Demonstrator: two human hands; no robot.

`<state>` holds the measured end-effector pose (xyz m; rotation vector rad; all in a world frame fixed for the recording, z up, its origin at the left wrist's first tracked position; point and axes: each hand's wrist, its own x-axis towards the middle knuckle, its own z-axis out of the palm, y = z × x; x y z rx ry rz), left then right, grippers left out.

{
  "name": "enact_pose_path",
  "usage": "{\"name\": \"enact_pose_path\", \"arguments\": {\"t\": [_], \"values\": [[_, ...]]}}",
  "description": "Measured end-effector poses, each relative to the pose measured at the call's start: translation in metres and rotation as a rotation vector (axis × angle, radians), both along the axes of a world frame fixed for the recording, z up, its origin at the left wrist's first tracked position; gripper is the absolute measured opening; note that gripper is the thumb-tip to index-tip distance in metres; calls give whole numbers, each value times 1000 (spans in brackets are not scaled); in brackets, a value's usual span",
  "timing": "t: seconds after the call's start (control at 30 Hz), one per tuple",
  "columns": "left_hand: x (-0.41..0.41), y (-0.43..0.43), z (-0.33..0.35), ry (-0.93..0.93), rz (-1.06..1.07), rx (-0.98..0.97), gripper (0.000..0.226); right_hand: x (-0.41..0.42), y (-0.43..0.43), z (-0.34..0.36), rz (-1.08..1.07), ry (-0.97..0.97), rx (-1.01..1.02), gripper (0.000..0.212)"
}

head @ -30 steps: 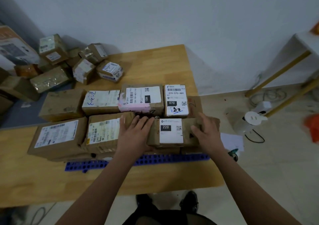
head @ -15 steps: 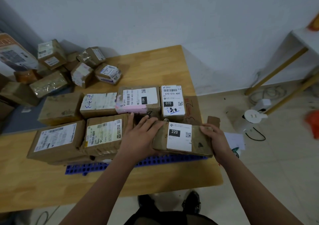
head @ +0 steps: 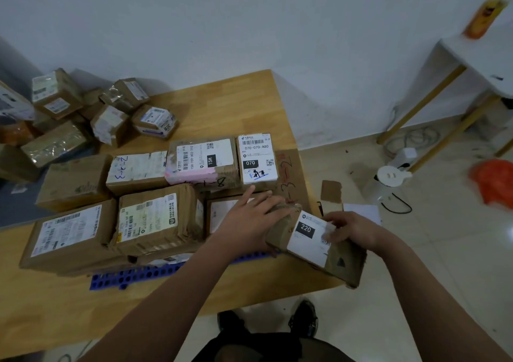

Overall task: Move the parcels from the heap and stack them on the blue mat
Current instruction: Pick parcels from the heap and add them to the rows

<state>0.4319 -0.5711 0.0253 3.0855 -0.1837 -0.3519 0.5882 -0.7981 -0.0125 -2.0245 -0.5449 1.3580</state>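
A flat brown parcel with a white "220" label (head: 311,239) is tilted at the table's front right corner, half over the edge. My right hand (head: 349,227) grips its right end. My left hand (head: 249,217) lies flat with spread fingers against its left end. Several cardboard parcels (head: 155,217) lie stacked in rows on the blue mat (head: 133,277), whose perforated front edge shows beneath them. A parcel with a white label (head: 222,212) lies partly uncovered under my left hand. The heap of small parcels (head: 111,120) sits at the table's far left.
The wooden table (head: 222,103) ends at the right next to a tiled floor with a white round device (head: 391,175), cables and an orange bag (head: 494,181). A white side table (head: 477,56) stands at the far right. My feet show below the table's front edge.
The "220" parcel has been lifted off the stack and swung right and toward me, tilting over the table corner. My right hand moved onto its label; a parcel beneath is uncovered.
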Motion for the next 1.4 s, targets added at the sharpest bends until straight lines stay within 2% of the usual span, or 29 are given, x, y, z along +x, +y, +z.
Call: {"name": "enact_pose_path", "arguments": {"t": [0.07,0.17,0.27,0.37,0.43,0.5,0.57,0.63,0.8,1.03,1.2,1.4], "values": [[6,-3,-3,38,-9,-10,99,2,-1,1,83,-48,-52,76],[15,-7,-6,23,-43,-23,95,3,-5,6,98,-52,-51,64],[23,-11,-9,-46,-51,17,94,4,-13,11,-45,31,33,45],[31,-9,-5,-111,2,35,94,9,-24,9,-192,44,99,48],[35,-5,0,-208,28,39,80,11,-26,4,-247,37,109,51],[39,1,6,-296,72,58,65,11,-23,0,-285,32,111,44],[43,9,10,-262,152,86,53,7,-15,1,-350,55,125,35],[48,17,14,-207,227,109,52,2,-6,0,-431,51,135,32],[59,31,17,-106,298,186,56,-8,21,-14,-552,2,140,44],[59,39,13,-97,334,215,55,-9,62,-16,-511,-120,124,49],[57,40,10,-127,353,187,53,-5,73,-17,-519,-127,164,34],[53,43,3,-139,354,180,55,3,76,-14,-483,-96,169,30]]}}
